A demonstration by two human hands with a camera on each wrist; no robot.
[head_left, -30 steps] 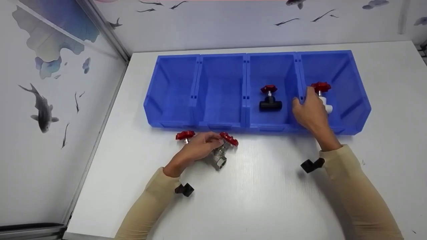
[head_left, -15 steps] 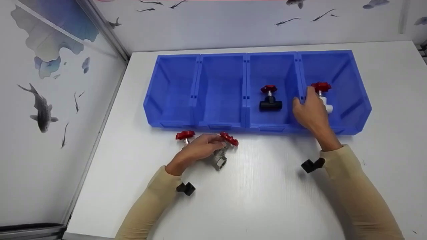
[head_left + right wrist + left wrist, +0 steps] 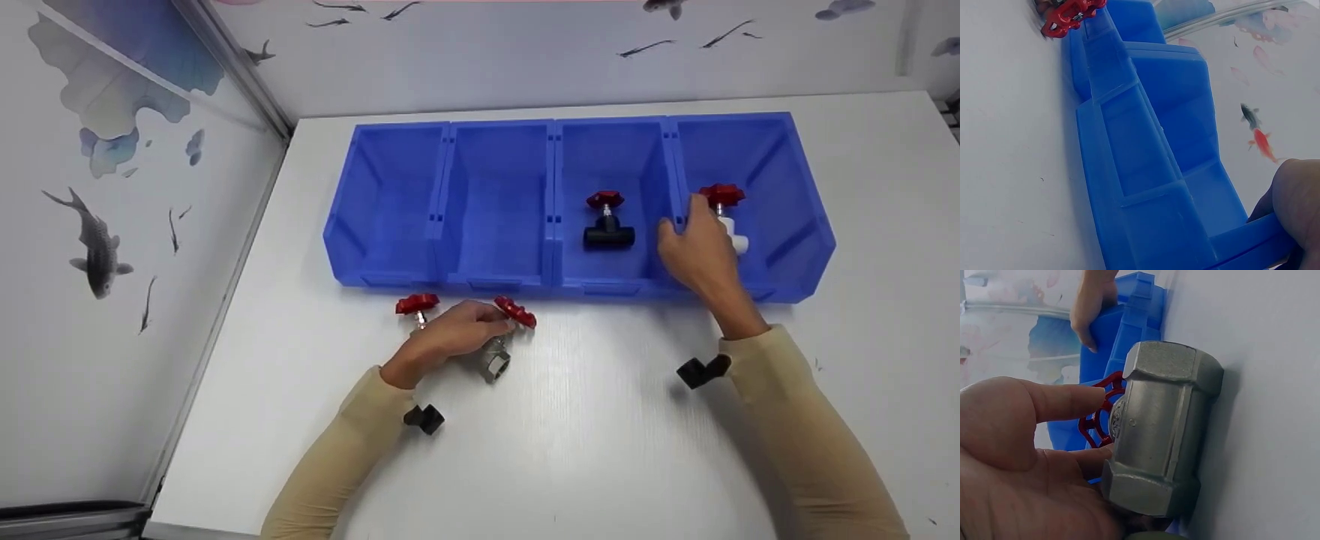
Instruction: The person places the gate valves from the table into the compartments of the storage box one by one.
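Note:
My left hand [image 3: 454,330] reaches round the neck of a metal valve [image 3: 495,365] that lies on the table, its red handwheel [image 3: 515,312] tilted up to the right. In the left wrist view the thumb and fingers are spread on either side of the neck, below the hexagonal-ended valve body [image 3: 1154,422]; firm contact cannot be made out. Just left of this hand another red handwheel [image 3: 417,303] shows, the rest of that valve mostly hidden. My right hand [image 3: 701,251] grips the divider wall [image 3: 1252,242] between the two rightmost blue bins, thumb on one side, fingers on the other.
Four joined compartments form the row of blue bins [image 3: 496,285] at the back. A black valve [image 3: 608,237] stands in the third from the left. In the rightmost, a white valve [image 3: 739,244] is partly behind my right hand. Printed wall panels [image 3: 480,60] enclose the table.
My left hand has slid slightly to the right, its thumb coming closer to the metal valve's neck. The valves, bins and right hand have stayed put.

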